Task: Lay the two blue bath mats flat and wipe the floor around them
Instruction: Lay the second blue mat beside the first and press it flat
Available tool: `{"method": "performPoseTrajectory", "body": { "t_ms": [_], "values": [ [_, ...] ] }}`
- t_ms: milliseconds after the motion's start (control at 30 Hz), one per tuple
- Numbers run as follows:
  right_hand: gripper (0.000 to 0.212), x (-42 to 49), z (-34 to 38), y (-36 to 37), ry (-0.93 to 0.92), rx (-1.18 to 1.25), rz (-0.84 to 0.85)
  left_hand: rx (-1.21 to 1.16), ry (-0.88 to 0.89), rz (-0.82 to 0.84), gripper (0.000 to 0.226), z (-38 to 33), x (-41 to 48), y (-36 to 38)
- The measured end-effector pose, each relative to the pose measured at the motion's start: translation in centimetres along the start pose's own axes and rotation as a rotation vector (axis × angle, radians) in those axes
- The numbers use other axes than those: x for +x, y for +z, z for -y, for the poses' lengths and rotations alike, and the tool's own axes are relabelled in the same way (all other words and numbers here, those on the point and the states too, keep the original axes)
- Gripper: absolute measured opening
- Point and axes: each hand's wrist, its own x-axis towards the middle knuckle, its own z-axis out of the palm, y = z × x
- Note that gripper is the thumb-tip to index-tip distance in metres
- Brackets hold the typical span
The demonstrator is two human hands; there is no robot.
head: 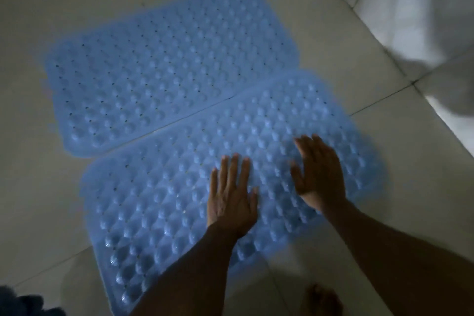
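Both blue bath mats, the far mat (169, 67) and the near mat (230, 161), lie flat edge to edge on the tiled floor (38, 174), left hand (230, 195) and right hand (320, 174) pressing the near one with straight fingers, gripping nothing; wiping apparently remains.

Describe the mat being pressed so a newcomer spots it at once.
On the pale tiled floor, two blue studded mats lie edge to edge. It is the near mat, closest to the camera. Unlike the far mat, it has the left hand and right hand flat on it.
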Motion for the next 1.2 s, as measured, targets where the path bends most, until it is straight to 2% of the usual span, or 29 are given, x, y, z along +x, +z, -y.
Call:
{"method": "performPoseTrajectory", "body": {
  "t_ms": [133, 233, 500, 933, 1200],
  "values": [
    [0.057, 0.8, -4.5, 0.9, 0.070, -0.011, 0.030, 0.018, 0.173, 0.042, 0.067, -4.7, 4.5, 2.9],
    [0.057, 1.1, -5.1, 2.5, 0.072, 0.010, 0.033, 0.092, 0.218, 0.090, 0.067, -5.8, 6.5, 4.7],
    [0.064, 1.1, -5.4, 4.3, 0.127, -0.018, 0.083, 0.210, 0.206, 0.116, 0.075, -5.0, 7.1, 6.3],
    [0.068, 1.2, -5.7, 4.6, 0.126, -0.004, 0.127, 0.154, 0.188, 0.158, 0.080, -5.3, 7.3, 5.7],
    [0.065, 1.3, -5.5, 4.6, 0.135, -0.004, 0.088, 0.141, 0.221, 0.133, 0.078, -5.2, 7.4, 5.7]
  ]
}}
